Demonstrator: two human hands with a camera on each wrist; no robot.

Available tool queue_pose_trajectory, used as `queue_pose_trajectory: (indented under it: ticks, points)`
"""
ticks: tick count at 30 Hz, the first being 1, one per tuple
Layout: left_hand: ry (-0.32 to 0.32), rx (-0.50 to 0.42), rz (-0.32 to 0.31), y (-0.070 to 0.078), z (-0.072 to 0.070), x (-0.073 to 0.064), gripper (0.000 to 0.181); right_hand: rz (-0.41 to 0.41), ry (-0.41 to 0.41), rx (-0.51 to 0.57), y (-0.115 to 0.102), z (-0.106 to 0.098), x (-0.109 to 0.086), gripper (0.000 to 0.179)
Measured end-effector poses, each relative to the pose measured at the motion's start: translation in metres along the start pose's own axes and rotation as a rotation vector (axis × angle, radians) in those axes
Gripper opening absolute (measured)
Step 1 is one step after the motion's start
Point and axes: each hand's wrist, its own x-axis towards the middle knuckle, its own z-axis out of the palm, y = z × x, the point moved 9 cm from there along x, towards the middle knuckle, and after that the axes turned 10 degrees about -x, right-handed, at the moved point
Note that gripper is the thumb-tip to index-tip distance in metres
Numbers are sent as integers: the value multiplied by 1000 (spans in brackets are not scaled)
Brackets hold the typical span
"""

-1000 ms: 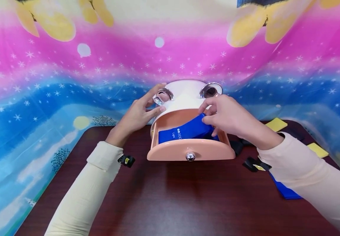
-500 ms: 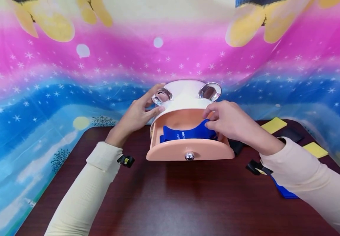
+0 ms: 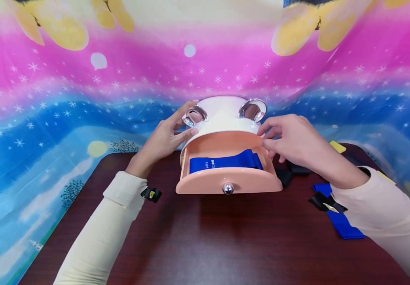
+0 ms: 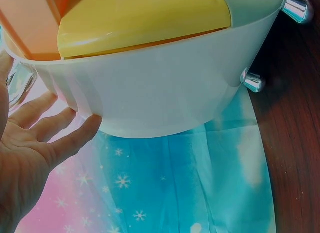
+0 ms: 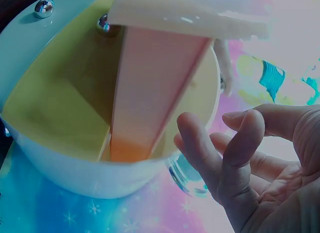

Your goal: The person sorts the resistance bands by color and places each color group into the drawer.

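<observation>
A blue resistance band printed "Light" lies folded in the pulled-out peach drawer, which has a silver knob. The drawer belongs to a white rounded storage box with two silver ear-like rings. My left hand rests against the box's left side, fingers and thumb stretched around the ring; the left wrist view shows fingertips touching the white shell. Just beyond the drawer's right wall, my right hand hovers with loosely bent fingers and nothing between them, as the right wrist view also shows.
Another blue band lies on the dark wooden table, partly under my right forearm. Black pieces and yellow pieces lie at the back right. A patterned cloth hangs behind. The left wrist view shows a yellow drawer below.
My right hand has let go of the blue resistance band and moved right, away from the drawer. The band has settled lower inside. My left hand stays in place.
</observation>
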Motion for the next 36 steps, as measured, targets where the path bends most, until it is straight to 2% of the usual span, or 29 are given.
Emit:
queue_pose_trajectory:
  ticks: [13,18,23,27,33,36]
  points:
    - [5,-14,-8,0,0,1,75,26,19,-13,37,-8,-8,31]
    - [2,-13,-10,0,0,0,75,56,2,-25,59,-6,-10,32]
    - [0,-14,-11,0,0,0,75,48,-21,-8,84,-2,-9,29]
    - [0,-13,-13,-1,0,1,75,47,-56,2,106,3,-8,26]
    - [0,-15,-22,-2,1,1,75,24,-150,-81,139,18,-7,24]
    - [2,-22,-18,-2,0,1,75,3,-195,-87,153,29,-7,26]
